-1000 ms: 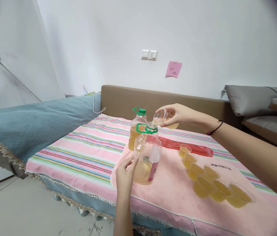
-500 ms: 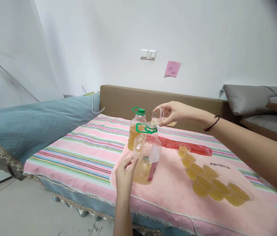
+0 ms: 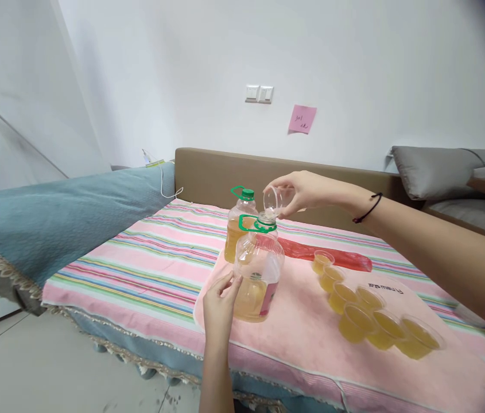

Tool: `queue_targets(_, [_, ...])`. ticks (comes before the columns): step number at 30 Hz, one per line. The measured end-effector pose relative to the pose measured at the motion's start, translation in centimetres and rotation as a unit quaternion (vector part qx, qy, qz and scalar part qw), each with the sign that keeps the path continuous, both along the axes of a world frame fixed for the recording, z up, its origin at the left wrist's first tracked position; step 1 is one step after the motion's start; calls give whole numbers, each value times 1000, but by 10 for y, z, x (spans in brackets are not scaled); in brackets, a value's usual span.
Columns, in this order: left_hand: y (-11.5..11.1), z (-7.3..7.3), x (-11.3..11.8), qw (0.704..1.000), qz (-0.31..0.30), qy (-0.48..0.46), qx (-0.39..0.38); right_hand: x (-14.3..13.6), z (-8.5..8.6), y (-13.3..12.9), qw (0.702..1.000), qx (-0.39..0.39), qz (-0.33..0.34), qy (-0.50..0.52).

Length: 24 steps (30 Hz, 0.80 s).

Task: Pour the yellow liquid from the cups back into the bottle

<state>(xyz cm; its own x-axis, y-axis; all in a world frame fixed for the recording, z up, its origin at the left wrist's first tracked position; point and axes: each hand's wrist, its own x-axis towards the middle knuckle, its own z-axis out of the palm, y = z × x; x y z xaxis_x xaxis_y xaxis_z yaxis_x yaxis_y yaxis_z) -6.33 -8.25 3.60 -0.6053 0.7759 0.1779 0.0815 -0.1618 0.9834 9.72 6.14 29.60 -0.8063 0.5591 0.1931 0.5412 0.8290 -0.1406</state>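
Note:
My right hand (image 3: 300, 192) grips a clear plastic cup (image 3: 273, 199), tipped with its rim over the open mouth of the front bottle (image 3: 256, 258). That bottle has a green ring handle and holds pale yellow liquid in its lower part. My left hand (image 3: 220, 295) touches the bottle's lower left side, thumb and fingers close together against it. Behind stands a second bottle (image 3: 236, 235) with a green cap and amber liquid. To the right, several clear cups (image 3: 356, 321) of yellow liquid stand on a pink mat (image 3: 302, 338).
A red plastic bag (image 3: 328, 255) lies behind the cups on the striped cloth (image 3: 139, 275). Beyond it is a brown headboard (image 3: 208, 172). Grey cushions (image 3: 431, 172) are at the right, a blue cover (image 3: 74, 201) at the left.
My right hand has shifted slightly left and tipped the cup further; less liquid shows in it. My left hand stays at the bottle.

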Motion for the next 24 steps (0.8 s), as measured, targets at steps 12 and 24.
queue_targets(12, [-1, 2, 1, 999, 0, -37, 20, -13, 2, -1, 970, 180, 159, -40])
queue_targets(24, [0, 1, 2, 999, 4, -34, 32, -2, -1, -19, 894, 353, 264, -84])
